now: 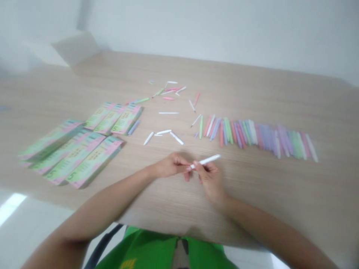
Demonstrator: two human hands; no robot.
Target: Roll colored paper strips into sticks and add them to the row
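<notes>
A white pen (209, 159) is held slanting above the near middle of the table. My right hand (212, 182) is closed round its barrel, thumb on top. At the pen's lower left end, my left hand (171, 165) pinches with thumb and fingers; what exactly lies between those fingertips is blurred. Just beyond my hands lie white pen parts (176, 138) and a thin white refill (168, 113). To the right runs a long row of pastel pens (241, 132) in pink, green, purple, blue and white, set side by side.
Several printed pastel boxes (95, 160) lie in two rows at the left, with a blue pen (134, 127) beside them. Loose coloured pen parts (171, 89) are scattered farther back. An open white box (75, 48) stands at the far left. The wooden table (252, 224) ends near my body.
</notes>
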